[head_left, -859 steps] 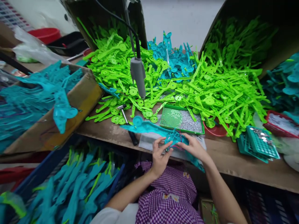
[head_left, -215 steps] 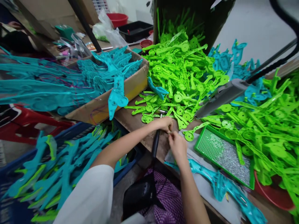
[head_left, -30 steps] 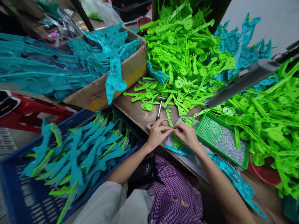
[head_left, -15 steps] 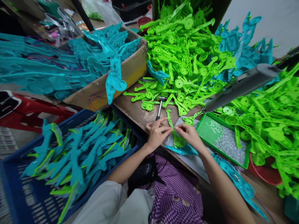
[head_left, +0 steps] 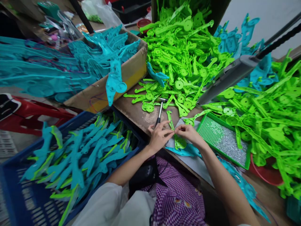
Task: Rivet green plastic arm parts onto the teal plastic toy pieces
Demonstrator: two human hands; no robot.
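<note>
My left hand (head_left: 160, 135) has its fingertips pinched together over the middle of a lime-green plastic part (head_left: 180, 142), whose long arm shows above the hand and whose round end shows below. From the other side my right hand (head_left: 189, 134) pinches at the same spot, its fingertips meeting those of the left. Whatever lies between the fingers is too small to make out. Under the part is a blue plastic piece (head_left: 188, 150) on a grey cloth. A small hammer (head_left: 161, 110) lies just beyond my left hand, its dark handle pointing towards it.
Right of my hands sits a green tray (head_left: 199, 129) of small metal pieces, with a grey electric screwdriver (head_left: 227, 78) slanting above it. Lime-green parts (head_left: 183, 59) are heaped behind. Leftward stand a carton (head_left: 131, 69) of blue pieces and a blue crate (head_left: 11, 175) of blue-and-green ones.
My right hand has shifted slightly left, bringing its fingertips against those of my left hand. The screwdriver has swung left. The green part has stayed put.
</note>
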